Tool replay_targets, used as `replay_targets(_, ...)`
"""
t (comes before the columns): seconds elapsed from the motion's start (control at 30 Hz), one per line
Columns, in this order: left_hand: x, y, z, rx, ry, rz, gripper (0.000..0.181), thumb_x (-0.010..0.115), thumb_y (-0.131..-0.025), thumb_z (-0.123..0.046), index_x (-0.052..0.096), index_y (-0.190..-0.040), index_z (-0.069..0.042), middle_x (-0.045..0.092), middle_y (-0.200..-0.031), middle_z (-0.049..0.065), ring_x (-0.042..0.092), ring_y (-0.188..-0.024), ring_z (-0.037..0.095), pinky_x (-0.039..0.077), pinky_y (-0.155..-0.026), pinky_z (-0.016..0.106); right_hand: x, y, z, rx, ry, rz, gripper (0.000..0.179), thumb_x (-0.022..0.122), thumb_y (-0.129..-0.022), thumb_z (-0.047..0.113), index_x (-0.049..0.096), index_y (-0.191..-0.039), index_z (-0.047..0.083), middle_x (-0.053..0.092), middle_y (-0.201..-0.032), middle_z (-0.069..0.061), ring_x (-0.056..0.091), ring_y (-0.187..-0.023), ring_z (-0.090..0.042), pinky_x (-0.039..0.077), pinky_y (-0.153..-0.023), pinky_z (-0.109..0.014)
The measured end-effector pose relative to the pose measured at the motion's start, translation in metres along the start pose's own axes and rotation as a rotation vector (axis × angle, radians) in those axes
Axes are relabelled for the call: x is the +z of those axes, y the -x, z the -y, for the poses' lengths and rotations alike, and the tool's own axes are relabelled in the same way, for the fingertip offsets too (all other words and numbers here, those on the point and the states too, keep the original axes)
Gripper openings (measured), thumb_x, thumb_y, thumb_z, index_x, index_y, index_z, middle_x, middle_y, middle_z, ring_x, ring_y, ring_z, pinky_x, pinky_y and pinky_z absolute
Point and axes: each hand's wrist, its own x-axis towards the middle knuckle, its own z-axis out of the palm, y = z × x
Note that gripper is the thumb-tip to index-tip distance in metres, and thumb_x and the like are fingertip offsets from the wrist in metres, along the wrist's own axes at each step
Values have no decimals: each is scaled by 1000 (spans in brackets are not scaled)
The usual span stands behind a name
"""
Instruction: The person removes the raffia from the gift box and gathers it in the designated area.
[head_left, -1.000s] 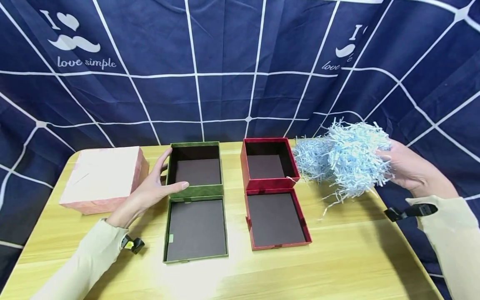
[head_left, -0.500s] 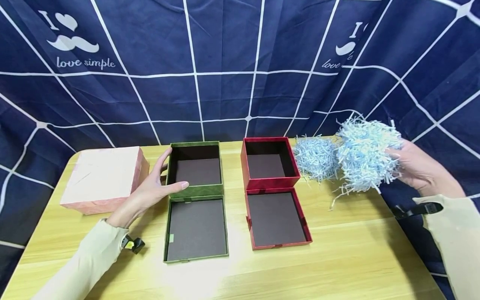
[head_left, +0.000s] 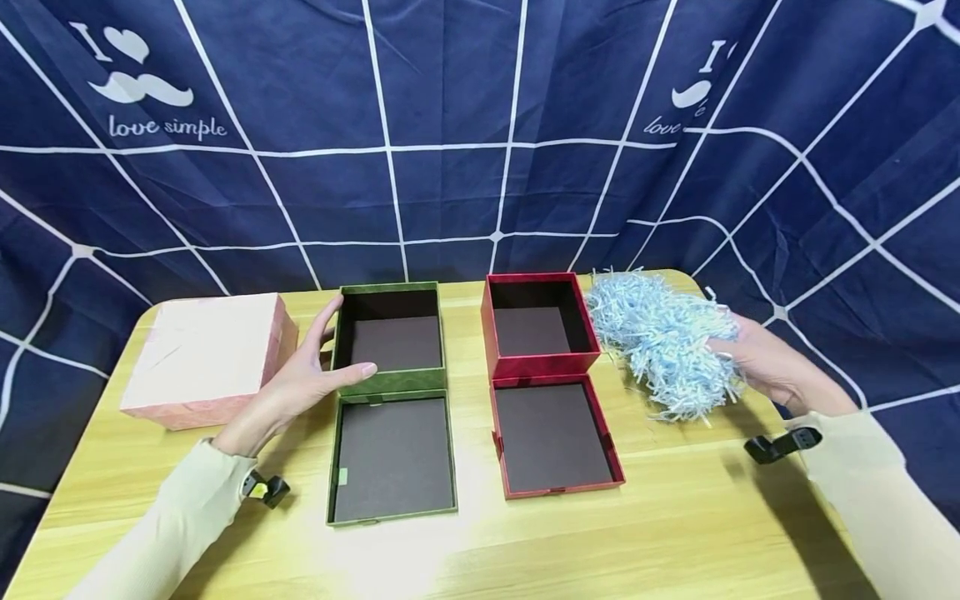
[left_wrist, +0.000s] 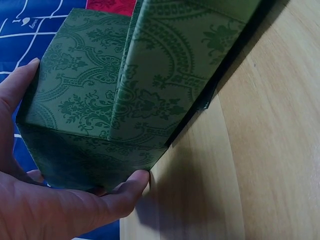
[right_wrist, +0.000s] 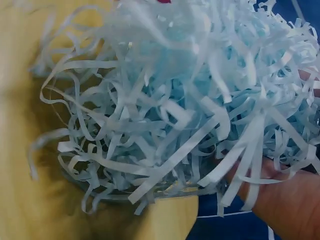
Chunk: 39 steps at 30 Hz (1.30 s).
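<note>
Blue shredded paper point(head_left: 682, 350) — loose mass at right side of wooden table point(head_left: 525, 550), just beside red box point(head_left: 543, 366). Right hand point(head_left: 780, 367) grips it, fingers partly hidden among strands. Left hand point(head_left: 300, 382) holds green box point(head_left: 401, 382), thumb on near wall. Shallow green tray point(head_left: 393, 458), shallow red tray point(head_left: 555, 437) — each before matching box. Pink box point(head_left: 202, 350) farther left.

Long cream sleeves point(head_left: 165, 518), small black wrist-worn devices point(head_left: 767, 450)

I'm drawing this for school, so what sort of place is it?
Perhaps an indoor craft corner: there's a rectangular, pale yellow wood-grain table, a white-gridded navy cloth hanging behind it, and fluffy, light blue paper-like strips by the person's right hand.
</note>
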Motion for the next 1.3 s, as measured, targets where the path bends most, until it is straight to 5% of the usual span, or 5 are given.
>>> replay_targets(0.13,0,-1,0,10,-3,-5,117,86,-96,-30,1,-176,-41,-1,-182,6,5,-164,40,17,-122,76,11,-6,-9,68,211,-46,59,48,-106,-12,29,-163,-9,58,-153,-1,52,-134,-3,46,-101,-14)
replay_targets(0.33,0,0,0,-2,4,-3,116,86,-96,-32,2,-175,-43,-2,-182,6,4,-164,40,16,-123,76,18,-15,-16,246,370,-69,88,47,-112,1,-23,-163,-10,-28,-170,-33,-21,-157,-48,0,-129,-52)
replay_targets(0.87,0,-1,-1,-18,12,5,116,86,-96,-32,2,-175,-44,-1,-182,8,4,-164,40,17,-122,77,24,-35,-26,215,392,-99,87,51,-114,7,-13,-173,7,-2,-178,-27,8,-160,-43,29,-117,-23)
replay_targets(1.1,0,0,0,-7,7,1,116,86,-96,-31,2,-175,-44,-1,-182,4,4,-165,38,16,-121,77,34,-36,-17,245,493,-142,85,52,-116,22,-9,-172,1,-3,-177,-30,2,-161,-51,12,-127,-67)
replay_targets(1.3,0,2,-3,-10,2,-3,115,86,-96,-32,3,-175,-43,-1,-182,5,5,-165,39,17,-122,77,40,-39,-9,266,506,-146,87,52,-116,25,-11,-172,3,-3,-178,-28,5,-161,-51,14,-126,-67)
